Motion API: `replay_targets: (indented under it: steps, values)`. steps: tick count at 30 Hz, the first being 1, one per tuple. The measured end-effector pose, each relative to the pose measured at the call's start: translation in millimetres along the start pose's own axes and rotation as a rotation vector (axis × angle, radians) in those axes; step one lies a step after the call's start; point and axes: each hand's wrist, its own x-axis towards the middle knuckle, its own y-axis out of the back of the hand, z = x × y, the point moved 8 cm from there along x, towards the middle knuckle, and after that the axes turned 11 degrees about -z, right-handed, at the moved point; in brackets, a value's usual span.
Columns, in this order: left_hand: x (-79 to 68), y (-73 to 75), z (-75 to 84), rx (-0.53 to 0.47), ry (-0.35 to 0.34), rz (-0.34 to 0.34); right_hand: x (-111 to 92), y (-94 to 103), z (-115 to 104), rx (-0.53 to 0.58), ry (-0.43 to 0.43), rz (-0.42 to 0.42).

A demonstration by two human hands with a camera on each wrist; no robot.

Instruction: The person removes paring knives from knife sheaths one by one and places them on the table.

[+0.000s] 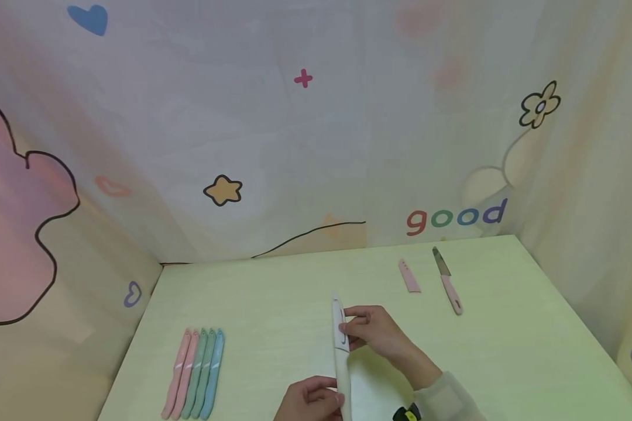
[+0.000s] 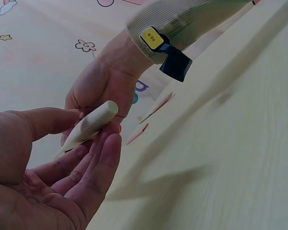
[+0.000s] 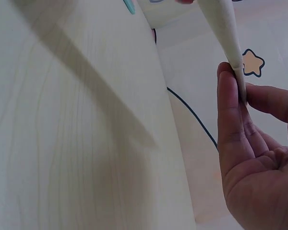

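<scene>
Five sheathed knives (image 1: 192, 374) are laid in a row at left. Above the table (image 1: 516, 345), the white knife (image 1: 341, 354) is pinched at its handle (image 1: 343, 374) by the left hand (image 1: 309, 400) and at its sheath (image 1: 339, 323) by the right hand (image 1: 378, 331); both should be kept aligned. A pink sheath (image 1: 409, 277) and pink-handled knife (image 1: 450, 290) are placed rightward.

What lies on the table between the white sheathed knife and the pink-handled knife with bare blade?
A slim pink sheath lies there, nearer the pink-handled knife, in the head view.
</scene>
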Motion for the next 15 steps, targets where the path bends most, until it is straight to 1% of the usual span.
replay_targets:
  steps: [3, 5, 11, 15]
  values:
    - [5.0, -1.6, 3.2, -0.040, -0.016, -0.016, -2, 2.1, 2, -0.001, -0.011, 0.001]
    - [8.2, -2.2, 7.7, -0.050, -0.033, -0.022, -4, 3.1, 3, -0.005, -0.013, 0.002]
    - [22.1, 0.4, 20.4, 0.026, -0.078, 0.004, -7, 5.2, 4, -0.008, -0.013, 0.015]
    - [29.5, 0.0, 25.3, 0.047, -0.095, 0.020, -9, 4.6, 5, -0.005, -0.008, 0.020]
